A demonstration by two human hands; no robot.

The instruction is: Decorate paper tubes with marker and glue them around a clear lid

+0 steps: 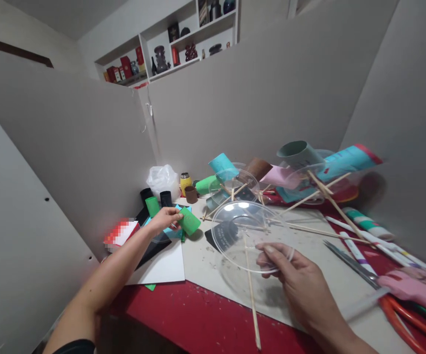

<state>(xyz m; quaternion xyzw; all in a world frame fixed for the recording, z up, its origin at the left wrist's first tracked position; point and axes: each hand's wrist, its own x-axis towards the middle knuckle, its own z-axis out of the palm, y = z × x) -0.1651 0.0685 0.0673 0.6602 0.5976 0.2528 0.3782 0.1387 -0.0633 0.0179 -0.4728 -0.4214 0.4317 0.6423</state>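
My left hand (164,220) pinches a green paper tube (189,221) by its edge, over the left part of the table. At the right, my right hand (294,278) grips the rim of a round clear plastic lid (231,253), tilted above the white board. A thin wooden stick (252,305) runs from the lid down towards the table's front edge; whether it is fixed to the lid I cannot tell. Just behind the lid stand crossed-stick frames (232,195) with clear lids and coloured paper tubes, among them a light blue tube (223,166) and a brown tube (259,169).
Scissors (351,263), several markers (356,250) and a green-and-white bottle (367,223) lie at the right. Black tubes (166,198), a white bag (162,181) and a yellow jar (185,184) stand at the back left. Grey partitions (253,108) enclose the table.
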